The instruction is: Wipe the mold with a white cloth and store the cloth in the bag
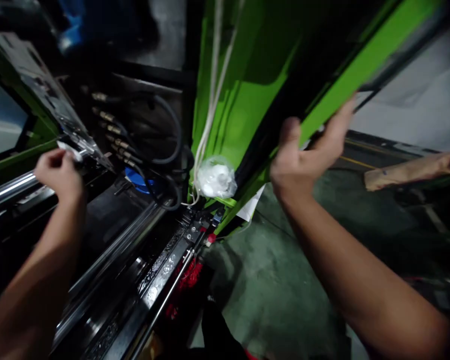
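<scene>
My left hand [60,172] is closed in a pinch at the left, over the metal rods of a machine. A small white piece [70,150], perhaps plastic or cloth, sticks out from its fingertips. At the right my right hand [309,155] grips the edge of a green door frame [333,95], thumb on the near side and fingers round the far side. Between the hands a clear plastic bag [216,177] with white contents sits at the foot of a green panel [232,135]. Motion blurs both hands somewhat.
Dark hoses [168,125] with brass fittings hang inside the machine. White cables [212,105] run down the green panel. A greasy rail [165,280] and polished bars [112,250] lie below. Beyond the door is a green floor [285,280] with a brown wrapped roll [408,172].
</scene>
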Available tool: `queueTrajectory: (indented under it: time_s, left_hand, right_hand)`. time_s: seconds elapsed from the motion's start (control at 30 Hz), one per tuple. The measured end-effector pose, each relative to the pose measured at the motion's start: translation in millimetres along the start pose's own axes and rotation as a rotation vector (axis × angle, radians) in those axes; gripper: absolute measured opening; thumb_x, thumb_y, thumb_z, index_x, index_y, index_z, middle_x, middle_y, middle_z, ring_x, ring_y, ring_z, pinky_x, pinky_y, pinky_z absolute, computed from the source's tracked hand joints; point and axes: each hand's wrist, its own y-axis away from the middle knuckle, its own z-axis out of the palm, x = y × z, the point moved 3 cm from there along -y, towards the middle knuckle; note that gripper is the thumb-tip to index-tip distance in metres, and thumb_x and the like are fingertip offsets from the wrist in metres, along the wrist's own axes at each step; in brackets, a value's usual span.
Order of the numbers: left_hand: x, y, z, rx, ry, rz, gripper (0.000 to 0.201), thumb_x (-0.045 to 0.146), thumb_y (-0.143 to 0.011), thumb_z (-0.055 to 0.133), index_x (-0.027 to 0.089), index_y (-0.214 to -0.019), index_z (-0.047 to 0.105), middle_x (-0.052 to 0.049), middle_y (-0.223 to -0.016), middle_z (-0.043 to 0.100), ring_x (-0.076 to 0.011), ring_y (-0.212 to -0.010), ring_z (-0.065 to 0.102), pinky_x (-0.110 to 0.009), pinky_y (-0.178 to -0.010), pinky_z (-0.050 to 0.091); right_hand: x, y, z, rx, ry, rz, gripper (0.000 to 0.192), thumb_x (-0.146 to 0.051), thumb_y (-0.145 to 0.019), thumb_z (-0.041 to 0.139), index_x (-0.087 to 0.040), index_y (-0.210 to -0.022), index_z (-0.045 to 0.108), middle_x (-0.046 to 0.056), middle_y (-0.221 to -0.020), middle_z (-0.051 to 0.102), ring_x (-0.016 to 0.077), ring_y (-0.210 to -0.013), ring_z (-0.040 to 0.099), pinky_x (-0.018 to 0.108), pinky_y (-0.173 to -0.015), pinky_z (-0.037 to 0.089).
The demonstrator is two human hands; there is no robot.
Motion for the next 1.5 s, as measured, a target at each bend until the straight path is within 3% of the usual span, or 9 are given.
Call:
queueTrajectory:
  time_s: [0.13, 0.23, 0.53, 0.67, 0.87, 1.03, 1.23, 1.37, 1.5]
  left_hand:
    - [73, 210, -77.3, -0.314, 0.335, 0.098, 0.021, 0.030, -0.078, 0.084, 0.013, -0.088, 0.077, -0.002, -0.083, 0.072, -0.0160, -0.076, 0.066, -0.028, -0.078, 0.055]
    - [113, 337, -92.2, -0.716, 0.433, -0.160, 0.015, 0.030, -0.083, 0.082, 0.018, -0.089, 0.076, -0.005, -0.095, 0.075, -0.0178, -0.082, 0.071, -0.025, -0.073, 0.056]
    - [138, 468, 2.4, -1.186, 0.422, -0.606, 0.032, 0.044, -0.086, 0.079, 0.018, -0.105, 0.077, -0.008, -0.103, 0.076, -0.0208, -0.091, 0.072, -0.029, -0.085, 0.057]
    - [131, 470, 7.2, -1.198, 0.328, -0.592, 0.036, 0.047, -0.090, 0.075, 0.025, -0.118, 0.076, -0.009, -0.122, 0.073, -0.0261, -0.112, 0.069, -0.037, -0.102, 0.054]
    - [134, 385, -16.8, -0.680, 0.109, -0.241, 0.028, 0.048, -0.090, 0.073, 0.027, -0.109, 0.077, -0.004, -0.106, 0.076, -0.0229, -0.096, 0.073, -0.032, -0.090, 0.058]
    - [179, 315, -5.5, -0.417, 0.150, 0.198, 0.025, 0.038, -0.094, 0.070, 0.021, -0.112, 0.075, -0.006, -0.107, 0.073, -0.0221, -0.097, 0.070, -0.033, -0.089, 0.057]
    - [222, 289, 39.6, -0.757, -0.261, 0.628, 0.052, 0.023, -0.091, 0.069, 0.025, -0.142, 0.057, -0.009, -0.138, 0.060, -0.0227, -0.098, 0.068, -0.030, -0.076, 0.054]
    - [215, 284, 55.6, -0.863, -0.331, 0.670, 0.012, 0.023, -0.098, 0.063, 0.020, -0.106, 0.071, -0.008, -0.097, 0.069, -0.0233, -0.089, 0.067, -0.029, -0.070, 0.048]
    - [198, 285, 36.1, -0.810, 0.003, 0.414, 0.008, 0.027, -0.098, 0.066, 0.020, -0.101, 0.070, -0.005, -0.097, 0.073, -0.0207, -0.088, 0.069, -0.030, -0.080, 0.051]
  right_hand:
    - [-36, 85, -54, -0.144, -0.194, 0.171, 0.056, -0.015, -0.092, 0.069, -0.029, -0.146, 0.060, 0.005, -0.135, 0.065, 0.0305, -0.127, 0.060, 0.051, -0.111, 0.048]
    - [-52, 179, -90, -0.585, -0.542, 0.478, 0.063, -0.018, -0.090, 0.070, -0.030, -0.151, 0.054, 0.008, -0.123, 0.067, 0.0230, -0.092, 0.070, 0.037, -0.080, 0.063]
    - [39, 282, -131, -0.458, -0.643, 1.182, 0.022, -0.033, -0.095, 0.071, -0.024, -0.113, 0.077, 0.007, -0.101, 0.072, 0.0210, -0.083, 0.068, 0.032, -0.072, 0.056]
    - [128, 313, -122, -0.416, -0.428, 1.335, 0.031, -0.043, -0.088, 0.076, -0.019, -0.106, 0.077, 0.008, -0.090, 0.074, 0.0232, -0.075, 0.067, 0.034, -0.067, 0.055]
    - [288, 330, -74, -0.326, -0.116, 1.444, 0.026, -0.038, -0.095, 0.073, -0.012, -0.095, 0.070, 0.005, -0.087, 0.070, 0.0192, -0.081, 0.067, 0.037, -0.081, 0.057]
    - [334, 302, -32, -0.435, -0.088, 1.438, 0.025, -0.039, -0.099, 0.070, -0.014, -0.099, 0.069, 0.005, -0.100, 0.071, 0.0208, -0.094, 0.068, 0.042, -0.091, 0.056]
    - [270, 301, -58, -0.344, -0.001, 1.342, 0.045, -0.035, -0.091, 0.059, -0.004, -0.123, 0.064, 0.025, -0.113, 0.069, 0.0357, -0.104, 0.067, 0.055, -0.101, 0.048]
    - [152, 307, -90, -0.416, -0.215, 1.231, 0.042, -0.044, -0.087, 0.057, -0.015, -0.114, 0.071, 0.019, -0.101, 0.073, 0.0329, -0.080, 0.070, 0.051, -0.081, 0.058]
    - [17, 264, -62, -0.738, -0.923, 1.173, 0.035, -0.047, -0.092, 0.069, -0.024, -0.117, 0.075, 0.012, -0.110, 0.075, 0.0315, -0.099, 0.072, 0.045, -0.085, 0.060]
